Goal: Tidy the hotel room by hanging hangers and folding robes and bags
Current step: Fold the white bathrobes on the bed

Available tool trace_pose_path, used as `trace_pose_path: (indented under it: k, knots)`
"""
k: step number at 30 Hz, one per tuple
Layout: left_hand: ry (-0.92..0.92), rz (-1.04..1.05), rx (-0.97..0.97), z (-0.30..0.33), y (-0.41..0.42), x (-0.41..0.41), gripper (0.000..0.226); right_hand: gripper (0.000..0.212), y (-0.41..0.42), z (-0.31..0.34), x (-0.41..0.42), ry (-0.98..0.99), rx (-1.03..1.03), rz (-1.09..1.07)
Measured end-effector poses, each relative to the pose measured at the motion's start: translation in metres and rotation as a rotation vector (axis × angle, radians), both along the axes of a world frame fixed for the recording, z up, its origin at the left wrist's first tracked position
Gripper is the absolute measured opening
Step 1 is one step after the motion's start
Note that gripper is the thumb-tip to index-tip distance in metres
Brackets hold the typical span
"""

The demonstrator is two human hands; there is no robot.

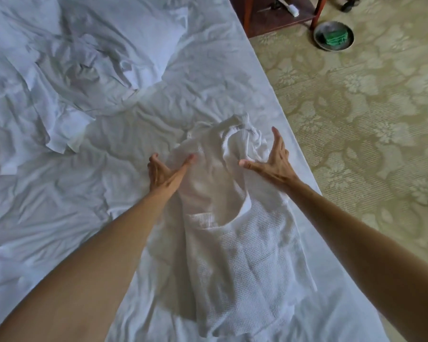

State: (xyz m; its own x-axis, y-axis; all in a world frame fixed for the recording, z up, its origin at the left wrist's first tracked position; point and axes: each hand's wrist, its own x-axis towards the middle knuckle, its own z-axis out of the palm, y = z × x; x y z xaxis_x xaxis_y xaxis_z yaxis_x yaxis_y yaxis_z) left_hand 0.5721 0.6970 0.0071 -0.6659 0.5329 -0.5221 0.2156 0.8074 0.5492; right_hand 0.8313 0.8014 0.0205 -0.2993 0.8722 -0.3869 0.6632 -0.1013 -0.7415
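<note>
The left hand (164, 175) and the right hand (273, 160) are lying spread, fingers straight, on both sides of the robe (223, 218). They are probably flattening it on the bed (59, 218) for a fold.

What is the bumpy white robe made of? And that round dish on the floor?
The robe looks like soft cotton waffle cloth: a grid of little squares shows, and it folds limply. The dish looks like dull grey metal, with a faint sheen on its rim, though painted plastic can't be ruled out.
</note>
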Motion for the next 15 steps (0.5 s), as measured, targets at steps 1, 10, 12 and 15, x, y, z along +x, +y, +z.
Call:
trace_pose_path:
  k: [1, 10, 12, 15]
  knots:
    - [-0.046, 0.000, -0.007, -0.004, 0.005, -0.001, 0.128, 0.142, 0.009, -0.005, -0.006, -0.011, -0.046, 0.006]
    - [-0.307, 0.104, 0.127, -0.021, 0.036, -0.010, 0.095, 0.102, 0.040, -0.031, -0.038, 0.119, -0.103, 0.101]
    - [-0.331, 0.123, 0.187, -0.011, 0.034, -0.007, 0.077, 0.081, 0.040, -0.025, -0.038, 0.172, -0.070, 0.150]
    - [-0.331, 0.123, 0.291, 0.009, 0.025, 0.000, 0.055, 0.077, 0.031, -0.006, -0.031, 0.241, -0.030, 0.098]
